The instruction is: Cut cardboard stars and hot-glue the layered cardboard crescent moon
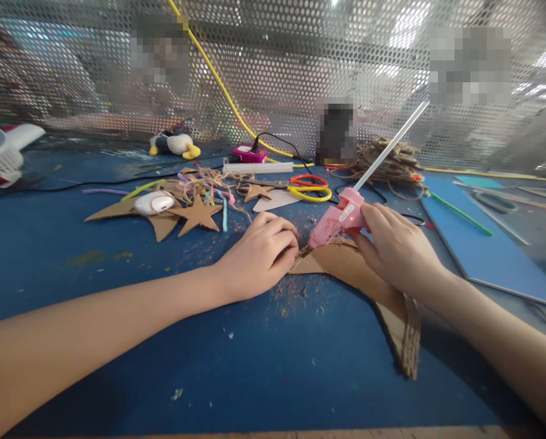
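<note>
A: What is listed first?

B: One cardboard crescent (350, 265), laid on the blue table (117, 347), edged with ridged strips (411, 341). Its left tip is met by the left hand (266, 256), fingers curled; whether it is pinched cannot be told, the fingertips being hidden.

A: And the tool?

B: One pink glue gun (330, 225), clamped in the right hand (394, 250), its front end set at the crescent's upper edge, near the left hand. A clear glue stick (387, 152) is fitted at its back.

A: Risks noted?

B: Left fingers could be burned, should the gun be slipped leftward or squeezed too hard. The crescent could be skewed if steadied too lightly. Any joint could be weakened by stray brown crumbs (295, 294).

A: Further out?

B: Behind, one cardboard star (200, 214) and one pair of scissors (308, 188); to the right, one blue board (492, 244).
</note>
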### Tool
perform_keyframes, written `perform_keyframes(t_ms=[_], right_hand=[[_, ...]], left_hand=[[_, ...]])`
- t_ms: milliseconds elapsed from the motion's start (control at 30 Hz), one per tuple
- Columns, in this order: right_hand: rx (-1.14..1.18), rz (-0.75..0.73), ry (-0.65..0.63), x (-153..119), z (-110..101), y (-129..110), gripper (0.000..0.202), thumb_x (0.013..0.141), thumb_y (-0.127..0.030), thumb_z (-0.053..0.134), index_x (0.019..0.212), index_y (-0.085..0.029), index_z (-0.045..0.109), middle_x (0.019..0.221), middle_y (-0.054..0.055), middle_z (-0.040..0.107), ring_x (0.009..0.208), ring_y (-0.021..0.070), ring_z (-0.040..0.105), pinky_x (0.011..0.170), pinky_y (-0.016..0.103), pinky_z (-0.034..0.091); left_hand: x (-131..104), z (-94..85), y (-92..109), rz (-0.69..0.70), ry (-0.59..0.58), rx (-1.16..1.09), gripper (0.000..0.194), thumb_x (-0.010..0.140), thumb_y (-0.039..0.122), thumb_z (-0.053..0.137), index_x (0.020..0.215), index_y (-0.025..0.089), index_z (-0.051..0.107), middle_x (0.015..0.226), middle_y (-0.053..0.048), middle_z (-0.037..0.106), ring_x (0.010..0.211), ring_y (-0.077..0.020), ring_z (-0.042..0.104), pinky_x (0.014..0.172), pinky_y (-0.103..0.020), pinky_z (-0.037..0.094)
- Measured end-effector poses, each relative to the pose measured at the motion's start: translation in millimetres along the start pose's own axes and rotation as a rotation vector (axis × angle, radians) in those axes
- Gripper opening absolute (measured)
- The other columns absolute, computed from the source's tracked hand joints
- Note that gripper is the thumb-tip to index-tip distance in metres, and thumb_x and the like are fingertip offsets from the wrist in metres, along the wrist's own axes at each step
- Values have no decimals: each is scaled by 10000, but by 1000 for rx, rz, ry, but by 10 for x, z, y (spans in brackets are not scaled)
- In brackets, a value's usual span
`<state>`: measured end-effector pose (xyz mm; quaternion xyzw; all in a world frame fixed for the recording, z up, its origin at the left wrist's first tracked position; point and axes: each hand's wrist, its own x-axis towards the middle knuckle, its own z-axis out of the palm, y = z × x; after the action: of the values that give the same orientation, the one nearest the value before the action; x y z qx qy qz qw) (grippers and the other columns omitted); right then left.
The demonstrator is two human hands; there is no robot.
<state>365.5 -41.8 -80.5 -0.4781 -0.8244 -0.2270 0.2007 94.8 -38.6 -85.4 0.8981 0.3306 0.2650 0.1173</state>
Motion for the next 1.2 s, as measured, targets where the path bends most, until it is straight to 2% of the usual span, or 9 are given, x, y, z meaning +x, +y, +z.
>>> perform_keyframes(t_ms=[567,767,933,1200], right_hand=[[-94,-37,76,39,-121,-27,129,999,-243,448,1006,-232,576,833,85,643,754,258,559,660,366,391],[-224,-167,170,55,-163,-23,84,975,-156,514,1027,-179,576,843,93,681,746,249,560,684,359,423],[-273,-215,295,74,-146,-6,93,941,-148,574,1029,-172,591,815,56,682,715,234,544,657,343,409],[-299,-207,319,75,-162,-40,179,911,-123,622,1087,-152,623,896,70,724,787,242,579,736,355,420]], left_hand=[[6,3,-1,18,0,0,207,997,203,472,871,182,635,1094,-71,667,1108,-242,493,1052,-441,401],[2,4,-15,23,-6,2,201,998,207,472,871,177,625,1086,-66,664,1101,-240,487,1054,-437,397],[0,19,-26,35,1,-5,196,995,211,471,880,175,625,1085,-69,665,1103,-243,489,1058,-444,395],[-5,16,-28,32,-6,-11,166,976,200,482,866,186,605,1086,-62,664,1102,-251,488,1052,-451,403]])
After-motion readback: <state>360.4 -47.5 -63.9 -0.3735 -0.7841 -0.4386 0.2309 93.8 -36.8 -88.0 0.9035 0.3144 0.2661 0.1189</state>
